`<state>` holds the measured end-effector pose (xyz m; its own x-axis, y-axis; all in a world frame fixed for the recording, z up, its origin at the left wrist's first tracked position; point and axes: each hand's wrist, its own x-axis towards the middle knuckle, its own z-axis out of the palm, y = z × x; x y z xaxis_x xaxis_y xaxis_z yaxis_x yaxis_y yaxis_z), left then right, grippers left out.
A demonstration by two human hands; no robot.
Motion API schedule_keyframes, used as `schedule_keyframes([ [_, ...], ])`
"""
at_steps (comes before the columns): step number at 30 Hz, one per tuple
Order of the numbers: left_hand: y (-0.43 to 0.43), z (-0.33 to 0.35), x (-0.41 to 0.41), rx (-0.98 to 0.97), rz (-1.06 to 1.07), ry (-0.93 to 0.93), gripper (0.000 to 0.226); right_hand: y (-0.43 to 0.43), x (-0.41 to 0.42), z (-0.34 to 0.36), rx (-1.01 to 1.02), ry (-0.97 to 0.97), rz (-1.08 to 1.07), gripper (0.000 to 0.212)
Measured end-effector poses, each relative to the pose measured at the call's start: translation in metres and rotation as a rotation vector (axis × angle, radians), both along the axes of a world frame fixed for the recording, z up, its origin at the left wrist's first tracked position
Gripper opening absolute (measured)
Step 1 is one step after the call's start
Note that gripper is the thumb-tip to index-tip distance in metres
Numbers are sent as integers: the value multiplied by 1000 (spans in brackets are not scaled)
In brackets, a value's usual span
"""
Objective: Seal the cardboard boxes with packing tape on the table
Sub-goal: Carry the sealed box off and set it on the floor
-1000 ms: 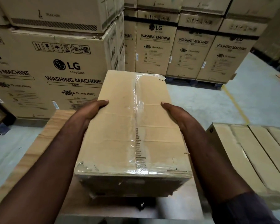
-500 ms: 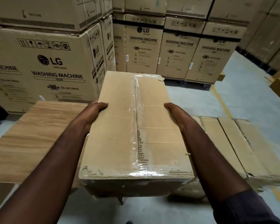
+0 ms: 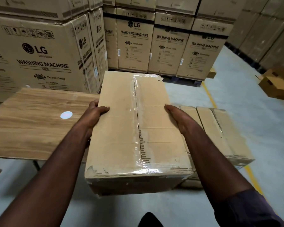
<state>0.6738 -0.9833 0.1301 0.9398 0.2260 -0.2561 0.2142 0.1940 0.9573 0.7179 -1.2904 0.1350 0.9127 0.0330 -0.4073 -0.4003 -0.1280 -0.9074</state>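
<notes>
Slippage is the main risk here. The cardboard box (image 3: 121,128) hangs in the middle of the frame, clear of the bench (image 3: 31,120) at the left and over the floor (image 3: 261,128). As far as can be seen, only pressure on its two long sides carries it. The left hand (image 3: 95,113) grips the left edge, thumb on the top face and fingers wrapped down the side. The right hand (image 3: 175,115) clamps the opposite edge with its thumb tip on top and its fingers out of sight down the far side. No hand shows beneath the box, so a heavy load could slide down through the grip, and plain cardboard gives little to bite on.

Clear tape (image 3: 136,99) runs along the centre seam, but at the near edge it is wrinkled and the cardboard there is torn. At the far corner a scrap of tape stands loose. Squeezing the sides harder could bow the flaps and lift that tape.

The row of boxes (image 3: 206,128) on the floor at the right lies just behind the right forearm. A low swing that way would likely catch a corner on it.
</notes>
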Motion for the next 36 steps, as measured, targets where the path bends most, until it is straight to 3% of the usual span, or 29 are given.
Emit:
schedule_keyframes([
  [2,-20,-3,1,5,-8,-12,51,-25,2,-8,-1,8,0,33],
  [7,-79,-6,23,54,-24,-14,44,-84,16,-23,72,-35,10,10],
  [14,-180,-23,87,124,-50,-31,44,-187,81,-62,35,-1,-56,53],
  [17,-225,-33,116,141,-47,-13,42,-229,111,-81,21,22,-70,36],
  [22,-278,-60,157,190,-76,29,33,-278,144,-103,38,24,-94,33],
  [36,-341,-138,245,185,-127,127,41,-345,226,-154,-23,-10,-102,26],
])
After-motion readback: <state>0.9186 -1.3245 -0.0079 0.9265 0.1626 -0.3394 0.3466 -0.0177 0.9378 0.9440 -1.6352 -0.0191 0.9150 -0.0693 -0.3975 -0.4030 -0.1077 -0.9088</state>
